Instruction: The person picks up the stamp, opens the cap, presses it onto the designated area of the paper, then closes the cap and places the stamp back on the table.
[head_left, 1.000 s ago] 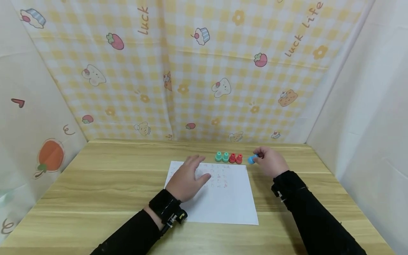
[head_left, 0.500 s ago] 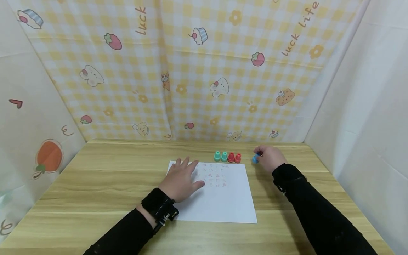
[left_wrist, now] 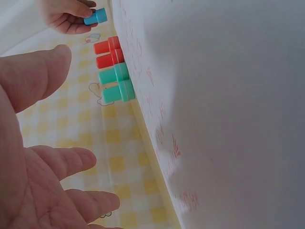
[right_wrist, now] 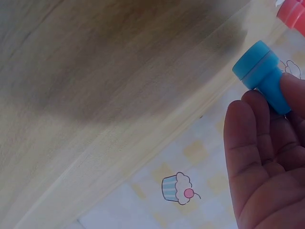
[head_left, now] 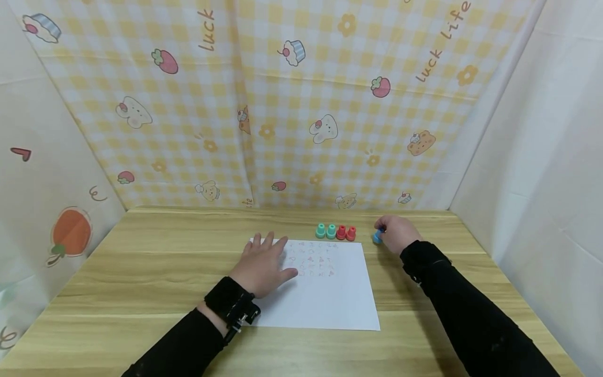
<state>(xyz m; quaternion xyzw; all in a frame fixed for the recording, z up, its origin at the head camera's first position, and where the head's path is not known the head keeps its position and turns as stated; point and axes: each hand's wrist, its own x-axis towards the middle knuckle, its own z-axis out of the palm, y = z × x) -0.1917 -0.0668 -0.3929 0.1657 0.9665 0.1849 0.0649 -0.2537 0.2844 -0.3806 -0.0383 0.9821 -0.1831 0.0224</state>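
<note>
My right hand [head_left: 400,234] pinches a small blue stamp [right_wrist: 259,67] by its narrow handle between thumb and fingers, low over the table to the right of the paper. Its wide capped end points down, close over the wood. My left hand [head_left: 259,267] lies with fingers spread over the upper left of a white sheet of paper [head_left: 330,303]. Rows of faint red prints run across the top half of the sheet. Behind its far edge stand two green stamps [left_wrist: 116,82] and two red stamps [left_wrist: 108,52] in a row, wide ends down.
The wooden table [head_left: 141,293] reaches back to a yellow checked curtain [head_left: 282,104] with cartoon prints. White cloth walls [head_left: 532,157] close off both sides. Each wrist carries a black strap with a small camera [head_left: 231,301].
My left hand has moved left and down over the paper, uncovering more prints. My right hand, with the blue stamp, has shifted slightly right, away from the row, then stayed nearly still.
</note>
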